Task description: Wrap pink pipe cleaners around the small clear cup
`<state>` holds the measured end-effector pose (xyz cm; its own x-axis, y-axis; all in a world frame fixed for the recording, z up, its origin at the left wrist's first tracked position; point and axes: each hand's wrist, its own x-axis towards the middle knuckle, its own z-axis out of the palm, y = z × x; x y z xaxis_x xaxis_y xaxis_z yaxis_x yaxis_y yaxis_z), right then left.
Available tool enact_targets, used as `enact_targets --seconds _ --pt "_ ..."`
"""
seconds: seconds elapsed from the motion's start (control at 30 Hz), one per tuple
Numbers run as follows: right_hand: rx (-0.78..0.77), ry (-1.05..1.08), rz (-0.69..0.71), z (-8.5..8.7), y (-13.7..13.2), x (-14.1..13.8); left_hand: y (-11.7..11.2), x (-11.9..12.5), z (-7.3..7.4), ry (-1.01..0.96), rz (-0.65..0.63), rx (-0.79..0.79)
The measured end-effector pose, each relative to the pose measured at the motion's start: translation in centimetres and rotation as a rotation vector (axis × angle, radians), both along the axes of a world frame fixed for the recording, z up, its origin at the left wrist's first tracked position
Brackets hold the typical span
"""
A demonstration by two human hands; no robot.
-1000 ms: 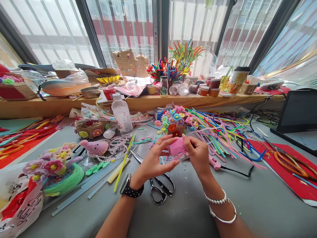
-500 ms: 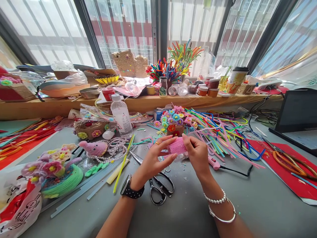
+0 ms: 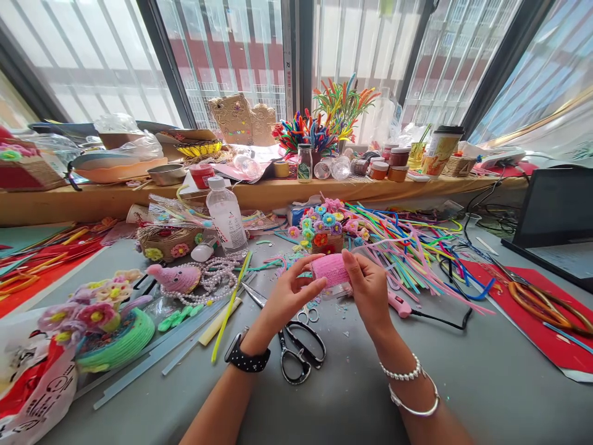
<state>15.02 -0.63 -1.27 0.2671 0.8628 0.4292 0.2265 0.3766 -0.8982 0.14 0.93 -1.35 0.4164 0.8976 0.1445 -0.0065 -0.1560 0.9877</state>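
Observation:
Between my two hands is a small clear container wrapped in fuzzy pink pipe cleaner, held above the middle of the table. My left hand grips its left end, thumb below and fingers above. At the right end, my right hand pinches it with thumb and fingers. The container's far side is hidden. Below my hands lie large black-handled scissors and a smaller pair of scissors. Just behind stands a pot of colourful pipe-cleaner flowers.
Loose pipe cleaners heap up at the right, near a pink glue gun. Glue sticks, a pink bird figure and a green flower basket lie left. A bottle stands behind; a laptop is far right.
The pink-wrapped container has turned a little, showing more of its wrapped side. My left fingers have drawn back to its left end, and both hands still hold it.

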Motion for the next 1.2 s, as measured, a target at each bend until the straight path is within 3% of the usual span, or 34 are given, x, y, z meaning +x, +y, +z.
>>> enact_targets --seconds 0.3,0.8,1.2 --pt "0.174 -0.189 0.012 0.1 0.3 0.9 -0.2 -0.1 0.9 -0.09 0.163 0.052" --pt "0.093 0.012 0.215 0.1 0.8 1.2 -0.2 -0.1 0.4 -0.117 0.165 0.119" --pt "0.089 -0.022 0.229 0.2 0.5 0.9 -0.3 0.0 0.1 -0.153 0.201 0.207"
